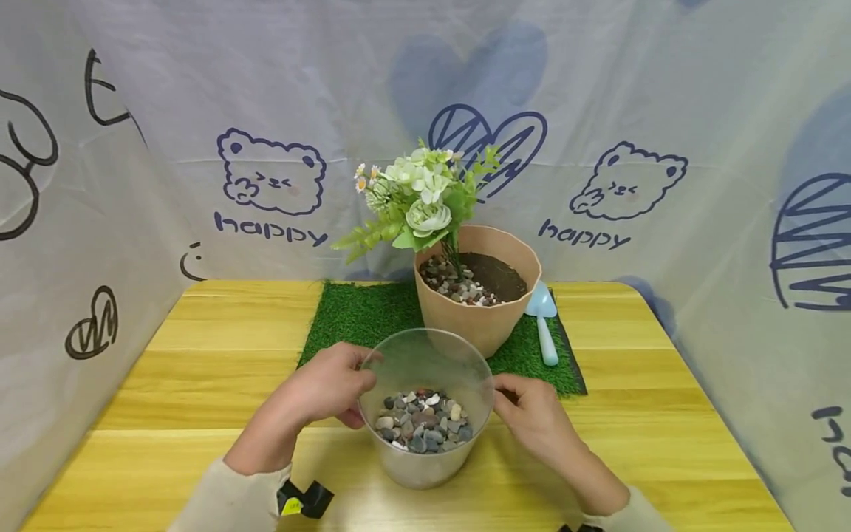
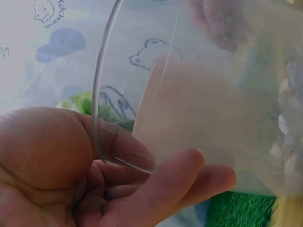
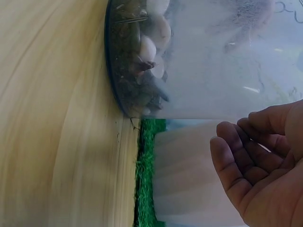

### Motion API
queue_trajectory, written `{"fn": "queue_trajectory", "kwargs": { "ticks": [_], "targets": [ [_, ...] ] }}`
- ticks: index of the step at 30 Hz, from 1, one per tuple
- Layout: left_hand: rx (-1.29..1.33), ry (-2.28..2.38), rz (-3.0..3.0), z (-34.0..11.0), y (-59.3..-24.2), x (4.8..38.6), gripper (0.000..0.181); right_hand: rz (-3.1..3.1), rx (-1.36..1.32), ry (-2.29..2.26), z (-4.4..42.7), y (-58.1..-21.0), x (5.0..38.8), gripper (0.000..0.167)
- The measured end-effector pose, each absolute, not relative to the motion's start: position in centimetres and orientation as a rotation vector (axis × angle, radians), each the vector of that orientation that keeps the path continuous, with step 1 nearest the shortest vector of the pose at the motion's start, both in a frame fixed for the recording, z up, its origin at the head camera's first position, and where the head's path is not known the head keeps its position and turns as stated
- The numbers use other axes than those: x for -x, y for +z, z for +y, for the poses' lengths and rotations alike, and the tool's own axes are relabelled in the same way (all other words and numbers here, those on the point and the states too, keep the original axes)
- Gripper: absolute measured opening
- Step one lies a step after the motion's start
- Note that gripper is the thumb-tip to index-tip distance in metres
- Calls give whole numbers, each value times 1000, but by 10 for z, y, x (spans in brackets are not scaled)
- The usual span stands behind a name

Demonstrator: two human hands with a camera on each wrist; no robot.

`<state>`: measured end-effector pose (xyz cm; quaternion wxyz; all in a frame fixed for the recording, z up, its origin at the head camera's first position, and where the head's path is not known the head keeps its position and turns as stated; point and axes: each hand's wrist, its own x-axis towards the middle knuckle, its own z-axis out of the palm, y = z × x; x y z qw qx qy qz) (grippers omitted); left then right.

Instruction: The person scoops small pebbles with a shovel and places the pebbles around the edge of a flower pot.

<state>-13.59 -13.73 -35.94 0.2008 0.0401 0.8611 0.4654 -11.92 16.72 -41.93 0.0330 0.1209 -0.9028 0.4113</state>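
A clear plastic bucket (image 1: 424, 471) stands on the table in front of me, with a layer of mixed pebbles (image 1: 425, 425) in its bottom. My left hand (image 1: 332, 388) holds its rim on the left. In the left wrist view the thumb shows through the plastic, with the other fingers (image 2: 175, 179) on the opposite side of the wall. On the right, my right hand (image 1: 535, 414) is at the bucket's side. Its fingers (image 3: 227, 161) are loosely bent beside the wall in the right wrist view, without a visible grip; whether they touch it is unclear.
Behind the bucket, a tan flowerpot (image 1: 468, 325) holds dark soil, small stones and a bunch of white and green flowers (image 1: 425, 199). It stands on a green turf mat (image 1: 362, 314). A light blue trowel (image 1: 547, 340) lies to its right. Printed cloth (image 1: 372, 89) surrounds the wooden table (image 1: 233, 325).
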Motion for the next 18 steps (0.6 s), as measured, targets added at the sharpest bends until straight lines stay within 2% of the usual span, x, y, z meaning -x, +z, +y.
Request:
{"fn": "queue_trajectory", "kwargs": {
  "ticks": [18],
  "targets": [
    [-70,1316,2497,-114,-364,120,50,-2787,-325,1244,183,-422,127,18]
  ]
}}
